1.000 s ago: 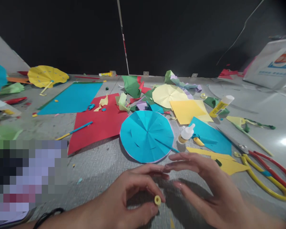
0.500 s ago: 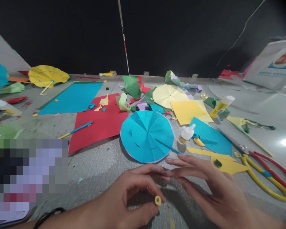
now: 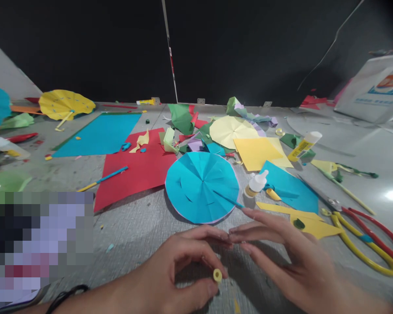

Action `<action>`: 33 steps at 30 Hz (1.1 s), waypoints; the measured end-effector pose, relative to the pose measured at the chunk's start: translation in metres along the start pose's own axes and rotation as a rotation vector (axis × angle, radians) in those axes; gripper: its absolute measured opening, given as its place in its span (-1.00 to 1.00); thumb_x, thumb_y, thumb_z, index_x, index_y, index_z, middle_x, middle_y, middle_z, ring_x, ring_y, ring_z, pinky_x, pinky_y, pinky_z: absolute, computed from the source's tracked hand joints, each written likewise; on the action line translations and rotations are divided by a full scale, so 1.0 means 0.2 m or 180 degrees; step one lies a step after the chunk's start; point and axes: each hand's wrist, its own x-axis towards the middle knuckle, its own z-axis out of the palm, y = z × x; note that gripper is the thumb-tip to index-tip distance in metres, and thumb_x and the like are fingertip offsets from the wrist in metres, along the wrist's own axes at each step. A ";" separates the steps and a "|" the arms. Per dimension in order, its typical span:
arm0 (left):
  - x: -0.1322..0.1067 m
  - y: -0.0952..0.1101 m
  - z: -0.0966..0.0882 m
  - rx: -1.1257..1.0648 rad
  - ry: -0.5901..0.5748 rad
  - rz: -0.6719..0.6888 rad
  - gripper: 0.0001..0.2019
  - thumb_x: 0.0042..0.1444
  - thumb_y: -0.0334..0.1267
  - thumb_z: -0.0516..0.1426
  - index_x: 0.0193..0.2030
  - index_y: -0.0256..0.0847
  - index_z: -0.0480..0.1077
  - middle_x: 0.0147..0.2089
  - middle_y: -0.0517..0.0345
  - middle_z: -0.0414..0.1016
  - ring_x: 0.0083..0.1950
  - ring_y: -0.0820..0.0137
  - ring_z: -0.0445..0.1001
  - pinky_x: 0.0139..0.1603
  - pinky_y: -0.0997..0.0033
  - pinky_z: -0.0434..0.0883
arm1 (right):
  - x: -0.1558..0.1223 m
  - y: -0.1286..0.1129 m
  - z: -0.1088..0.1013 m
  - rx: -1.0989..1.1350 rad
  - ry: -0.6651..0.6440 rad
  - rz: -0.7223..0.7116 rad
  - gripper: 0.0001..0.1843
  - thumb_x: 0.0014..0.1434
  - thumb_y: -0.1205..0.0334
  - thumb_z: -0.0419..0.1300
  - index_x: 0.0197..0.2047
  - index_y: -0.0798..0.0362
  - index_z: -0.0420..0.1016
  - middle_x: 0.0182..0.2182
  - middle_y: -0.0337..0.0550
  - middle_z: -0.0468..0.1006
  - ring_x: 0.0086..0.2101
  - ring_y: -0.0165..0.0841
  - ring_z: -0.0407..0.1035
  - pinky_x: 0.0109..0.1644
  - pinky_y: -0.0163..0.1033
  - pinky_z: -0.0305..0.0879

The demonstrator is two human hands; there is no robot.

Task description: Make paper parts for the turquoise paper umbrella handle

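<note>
Near the front edge of the grey, finely ribbed desk point(image 3: 131, 235) we pinch a small yellow paper roll point(image 3: 217, 274) between the thumb and forefinger of our left hand point(image 3: 173, 274); its open, tube-like end faces us. Our right hand point(image 3: 281, 257) holds nothing, fingers stretched out flat and loosely apart, their tips meeting the left fingertips just above the roll. Just beyond both hands lies a round turquoise paper disc point(image 3: 201, 186), creased into radiating wedges, with a thin blue stick point(image 3: 228, 199) across it. A small white-capped glue bottle point(image 3: 255, 185) stands beside the disc. Flat red paper point(image 3: 136, 172) lies to the left, and yellow-handled scissors point(image 3: 360, 244) lie well off to the right.
</note>
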 end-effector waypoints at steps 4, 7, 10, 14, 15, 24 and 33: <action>0.00 -0.01 0.01 0.0006 0.0089 0.0095 -0.82 0.22 -0.47 0.28 -0.09 -0.15 0.60 0.26 -0.04 0.53 0.36 0.16 0.49 0.37 0.12 0.44 | 0.01 -0.01 -0.01 -0.0217 0.0033 -0.0012 -0.53 0.40 0.38 0.17 0.33 -0.03 0.31 -0.17 -0.18 0.78 -0.21 -0.39 0.72 0.01 -0.34 0.63; 0.02 0.00 0.03 -0.0130 0.0129 0.0137 -0.84 0.20 -0.50 0.27 -0.16 -0.18 0.60 0.17 -0.04 0.58 0.22 0.20 0.59 0.27 0.16 0.53 | 0.02 -0.01 -0.02 -0.0264 -0.0072 -0.0075 -0.72 0.42 0.40 0.12 0.12 -0.05 0.46 -0.22 -0.21 0.74 -0.27 -0.43 0.68 -0.14 -0.41 0.61; 0.03 0.01 0.04 0.0009 0.0333 0.0166 -0.85 0.11 -0.53 0.32 -0.25 -0.21 0.59 0.03 -0.02 0.62 0.14 0.20 0.63 0.15 0.23 0.59 | 0.05 0.02 -0.04 -0.0329 -0.0134 -0.0232 -0.78 0.47 0.40 0.08 0.02 -0.06 0.49 -0.17 -0.19 0.72 -0.17 -0.38 0.65 -0.09 -0.34 0.58; 0.04 -0.01 0.02 0.0434 0.0833 0.0252 -0.86 0.06 -0.49 0.36 -0.34 -0.20 0.55 -0.06 0.02 0.65 0.02 0.23 0.65 -0.10 0.39 0.60 | 0.08 0.10 -0.05 -0.0961 -0.0187 -0.0306 -0.82 0.53 0.25 0.07 0.09 -0.03 0.46 0.01 -0.02 0.67 0.02 -0.16 0.59 0.05 -0.06 0.56; 0.04 -0.02 0.02 0.0503 0.0963 0.0269 -0.86 0.07 -0.49 0.35 -0.35 -0.19 0.54 -0.09 0.05 0.65 -0.05 0.27 0.66 -0.15 0.41 0.59 | 0.08 0.12 -0.05 -0.1162 -0.0178 -0.0254 -0.82 0.53 0.19 0.09 0.10 -0.02 0.45 0.02 0.02 0.66 0.02 -0.09 0.59 0.02 0.01 0.56; 0.04 -0.06 0.01 0.0510 0.1254 0.0189 -0.89 0.10 -0.45 0.29 -0.33 -0.16 0.51 -0.25 0.15 0.66 -0.31 0.42 0.59 -0.36 0.53 0.48 | 0.08 0.21 0.00 -0.1332 -0.0260 0.0153 -0.76 0.48 0.29 0.11 0.17 -0.01 0.36 -0.19 -0.07 0.62 -0.22 -0.16 0.58 -0.18 -0.08 0.55; 0.04 -0.04 0.01 0.0492 0.1381 -0.0261 -0.91 0.23 -0.23 0.26 -0.22 -0.19 0.58 -0.29 0.07 0.65 -0.36 0.36 0.61 -0.38 0.46 0.52 | 0.06 0.07 -0.02 -0.0718 0.0189 -0.0359 -0.65 0.44 0.45 0.14 0.23 0.01 0.40 -0.11 -0.10 0.58 -0.15 -0.34 0.55 -0.03 -0.29 0.55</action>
